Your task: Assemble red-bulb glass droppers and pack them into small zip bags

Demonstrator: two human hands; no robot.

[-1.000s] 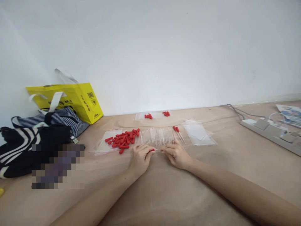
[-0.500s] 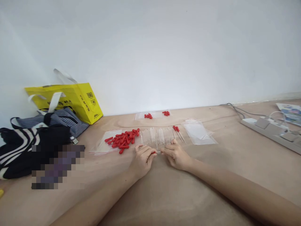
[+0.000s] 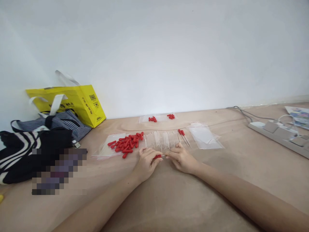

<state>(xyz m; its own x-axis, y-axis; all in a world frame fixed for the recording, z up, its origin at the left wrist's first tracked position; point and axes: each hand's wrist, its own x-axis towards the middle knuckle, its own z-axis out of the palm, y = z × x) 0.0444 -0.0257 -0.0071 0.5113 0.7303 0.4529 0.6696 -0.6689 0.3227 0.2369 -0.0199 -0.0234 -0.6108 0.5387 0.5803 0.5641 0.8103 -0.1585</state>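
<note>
My left hand (image 3: pixel 147 163) is closed, pinching a red rubber dropper bulb (image 3: pixel 157 157) between thumb and fingers. Facing it, my right hand (image 3: pixel 182 160) grips a thin clear dropper tube (image 3: pixel 163 156), whose end meets the bulb's mouth; how deep it sits I cannot see. Just beyond my hands lie several loose clear tubes (image 3: pixel 156 139) in a row. A heap of red bulbs (image 3: pixel 126 144) rests left of them, partly on clear plastic bags (image 3: pixel 106 148). To their right are two droppers (image 3: pixel 184 137) with red bulbs fitted.
Farther back lies a clear bag (image 3: pixel 159 118) with red bulbs on it or in it. Flat zip bags (image 3: pixel 205 135) are at the right. A yellow bag (image 3: pixel 72 103) and dark striped cloth (image 3: pixel 29 148) stand left. A power strip (image 3: pixel 277 135) with plugs lies at far right.
My hands have drawn slightly closer together, and less of the tube shows between them. More of the red bulb is visible as my left fingers have shifted along it.
</note>
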